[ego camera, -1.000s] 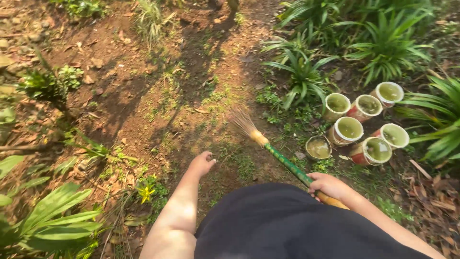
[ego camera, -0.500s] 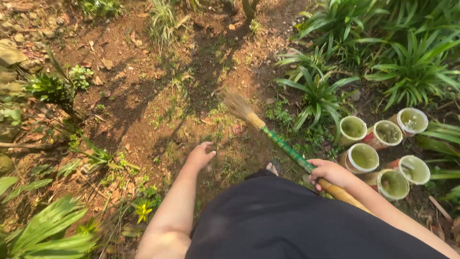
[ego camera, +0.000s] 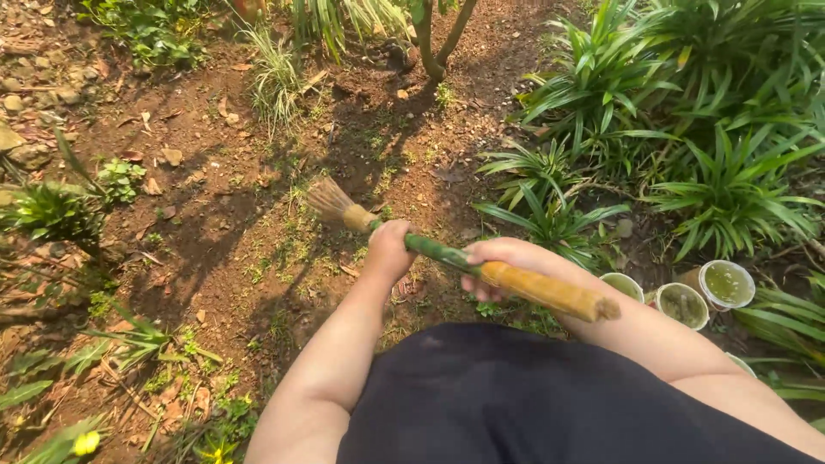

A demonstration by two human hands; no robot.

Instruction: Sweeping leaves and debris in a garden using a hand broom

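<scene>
Seen from above, looking down over a dark garment (ego camera: 533, 404) at the bottom of the view. Bare reddish soil (ego camera: 232, 215) across the left and middle, crossed by long shadows and dotted with stones, dry leaves and small weeds. Clumps of long-leaved green plants (ego camera: 687, 112) filling the upper right. A thin tree stem (ego camera: 430, 43) rising near the top centre.

Held across the middle, above the soil: a short hand broom (ego camera: 447, 253). Long axis running diagonally, from lower right to upper left, only slightly tilted off level. Straw bristle head (ego camera: 328, 198) pointing to the upper left, fanned out over the dirt. Butt end of the handle, bare tan wood, pointing to the lower right, jutting past the right forearm. Middle stretch of the handle wrapped in green.

Left hand (ego camera: 388, 251) closed around the handle just behind the bristle head, fingers wrapped over it. Right hand (ego camera: 498, 262) closed around the handle further back, where green wrapping meets tan wood. Both hands close together on the handle, a short stretch of green showing between them.

At the right edge, three small round cups (ego camera: 726, 283) with white rims and greenish contents, set on the ground just beside the plants, near the right forearm.
</scene>
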